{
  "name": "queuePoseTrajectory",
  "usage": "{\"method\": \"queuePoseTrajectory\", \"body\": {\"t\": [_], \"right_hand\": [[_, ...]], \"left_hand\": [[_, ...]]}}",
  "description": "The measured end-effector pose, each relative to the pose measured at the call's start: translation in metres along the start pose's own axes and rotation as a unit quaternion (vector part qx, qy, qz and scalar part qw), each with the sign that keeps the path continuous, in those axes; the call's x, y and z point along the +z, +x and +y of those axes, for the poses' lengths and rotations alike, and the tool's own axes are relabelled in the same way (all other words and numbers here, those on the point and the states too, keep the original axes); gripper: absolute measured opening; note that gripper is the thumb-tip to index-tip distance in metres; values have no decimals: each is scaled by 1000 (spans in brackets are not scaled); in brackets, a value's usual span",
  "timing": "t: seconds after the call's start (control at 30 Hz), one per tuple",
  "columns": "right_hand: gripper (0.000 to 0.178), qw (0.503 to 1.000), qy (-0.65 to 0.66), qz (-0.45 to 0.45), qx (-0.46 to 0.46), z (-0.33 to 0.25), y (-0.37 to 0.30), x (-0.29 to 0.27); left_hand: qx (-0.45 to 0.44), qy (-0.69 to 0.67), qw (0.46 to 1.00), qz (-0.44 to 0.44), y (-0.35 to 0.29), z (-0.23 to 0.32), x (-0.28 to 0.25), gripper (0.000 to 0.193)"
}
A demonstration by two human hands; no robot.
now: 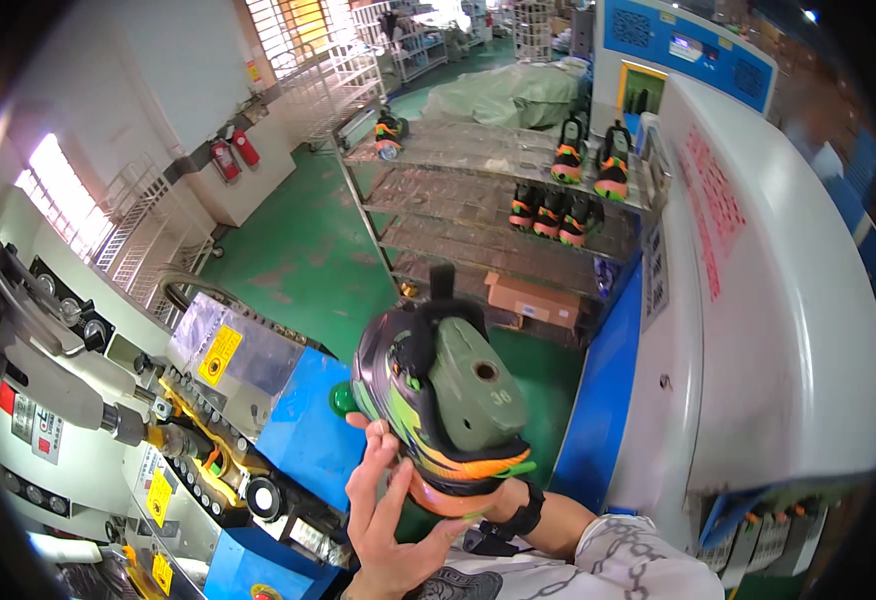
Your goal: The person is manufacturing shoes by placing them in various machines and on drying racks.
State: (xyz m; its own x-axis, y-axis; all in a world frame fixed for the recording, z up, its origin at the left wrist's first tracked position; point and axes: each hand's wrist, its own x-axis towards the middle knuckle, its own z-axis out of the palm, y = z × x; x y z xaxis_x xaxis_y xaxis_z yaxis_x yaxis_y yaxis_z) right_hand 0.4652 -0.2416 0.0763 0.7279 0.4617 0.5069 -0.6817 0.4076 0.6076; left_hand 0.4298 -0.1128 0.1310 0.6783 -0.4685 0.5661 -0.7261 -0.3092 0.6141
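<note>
In front of me is a shoe point(398, 365), black with green and orange parts, fitted over a dull green shoe last point(478, 385) with a round hole in its top. My left hand point(393, 510) has its fingertips and thumb against the near left side of the shoe, fingers bent around it. My right hand point(506, 500) grips the near right end; most of its fingers are hidden behind the shoe. A black band point(523, 512) is around the right wrist.
A metal rack point(428, 190) ahead carries several similar shoes point(550, 212) and a cardboard box point(533, 300). On the left stands a machine with a blue housing point(308, 425) and a green knob point(342, 398). A large grey machine point(768, 300) stands close on the right.
</note>
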Motion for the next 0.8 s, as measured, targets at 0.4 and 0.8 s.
{"method": "queuePoseTrajectory", "body": {"t": [0.4,0.8], "right_hand": [[68,999,-4,25,-21,-68,-15,61],[84,877,-420,102,-209,-56,-40,55]], "left_hand": [[-27,9,999,15,68,-1,72,74],[-16,-102,991,-80,66,3,60,115]]}}
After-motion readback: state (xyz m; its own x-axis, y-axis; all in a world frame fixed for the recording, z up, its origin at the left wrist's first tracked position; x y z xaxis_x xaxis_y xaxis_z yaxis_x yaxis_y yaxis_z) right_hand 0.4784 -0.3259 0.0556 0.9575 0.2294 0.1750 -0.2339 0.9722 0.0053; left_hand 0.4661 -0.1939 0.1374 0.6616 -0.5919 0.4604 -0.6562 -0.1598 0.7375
